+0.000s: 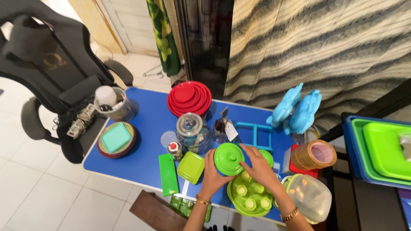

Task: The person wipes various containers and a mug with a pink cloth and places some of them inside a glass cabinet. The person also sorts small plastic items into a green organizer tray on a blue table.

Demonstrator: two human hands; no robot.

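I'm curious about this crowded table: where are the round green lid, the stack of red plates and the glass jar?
green lid (pixel 228 158), head view, on its domed top.
red plates (pixel 189 97), head view, middle of the top plate.
glass jar (pixel 191 132), head view, on its clear body.
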